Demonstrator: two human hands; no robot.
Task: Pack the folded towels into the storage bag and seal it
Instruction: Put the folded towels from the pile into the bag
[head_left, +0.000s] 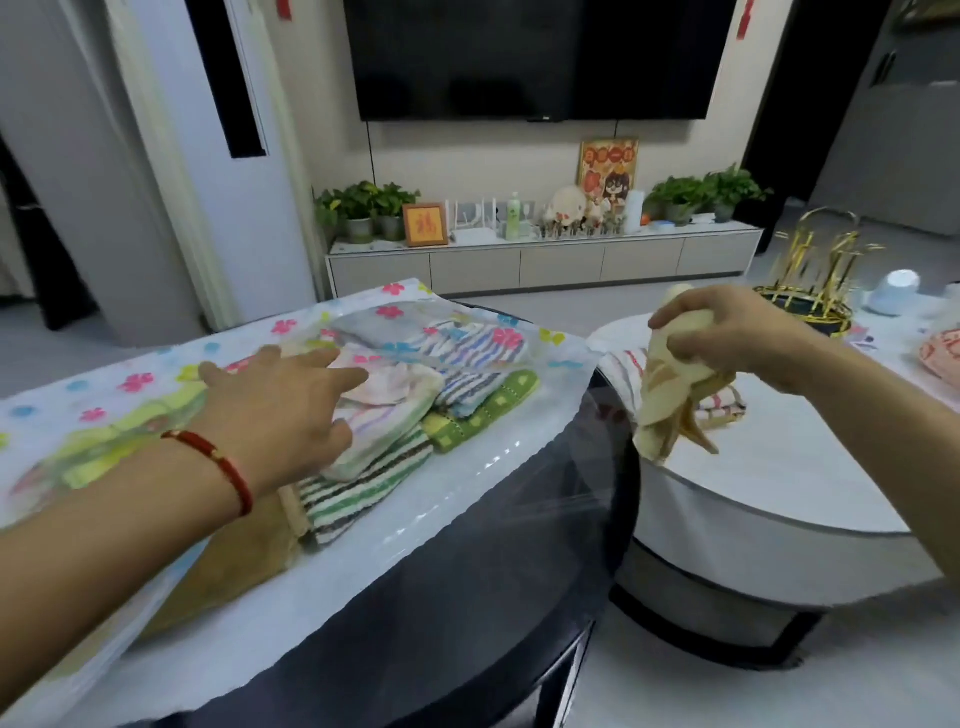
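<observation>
Clear flower-print storage bag (156, 374) lies unsealed, several towels (395, 410) inside; flat left hand (280, 400) presses them, right hand (727, 327) grips a yellow towel (670, 395) yet to pack.

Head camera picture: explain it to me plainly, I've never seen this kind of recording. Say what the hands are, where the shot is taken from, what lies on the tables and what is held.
There is no machine here. A person wears one camera on the head, looking forward and down, so both arms reach in from below. The left hand, with a red bracelet on the wrist, rests with straight fingers on a stack of folded towels. The towels lie in a clear storage bag printed with flowers, spread over the dark table. The right hand grips a crumpled yellow towel in the air above the white table, where another striped towel lies. Behind are a television and plants.
</observation>
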